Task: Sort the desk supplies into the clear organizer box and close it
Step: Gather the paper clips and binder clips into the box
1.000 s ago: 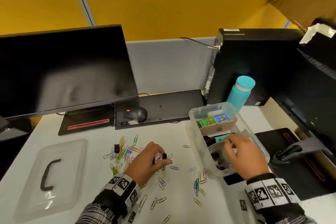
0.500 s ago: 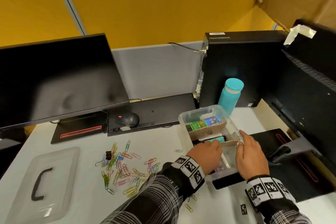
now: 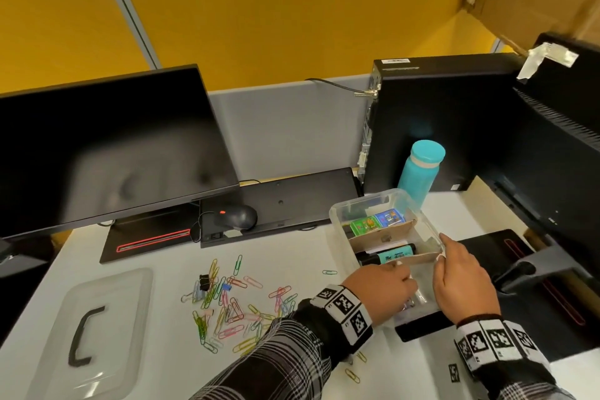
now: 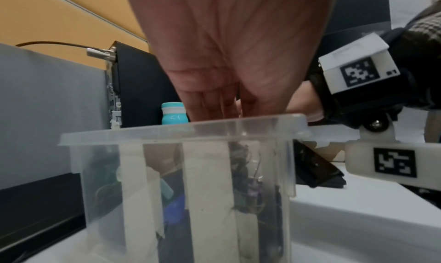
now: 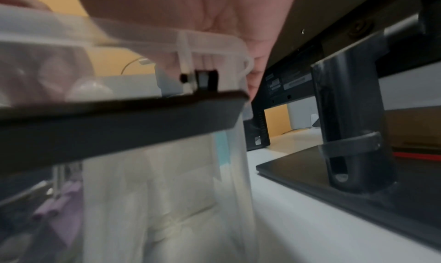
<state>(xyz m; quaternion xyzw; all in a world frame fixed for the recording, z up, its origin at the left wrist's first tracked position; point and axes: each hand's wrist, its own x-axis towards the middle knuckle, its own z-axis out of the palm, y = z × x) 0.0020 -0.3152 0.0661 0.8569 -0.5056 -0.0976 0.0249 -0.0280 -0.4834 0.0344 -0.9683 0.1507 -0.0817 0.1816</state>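
Left hand (image 3: 381,291): now inside the near compartment of the clear organizer box (image 3: 344,230), having left the paper clips (image 3: 233,305); fingers point down, whether pinching anything I cannot tell (binder clip likely dropped).
Right hand (image 3: 461,276): fingers pinch the box's right rim.
Lid (image 3: 87,331): far left, off.
Remaining: most clips unsorted.

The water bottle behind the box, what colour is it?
Teal, with a white band below the cap; the head view shows it best.
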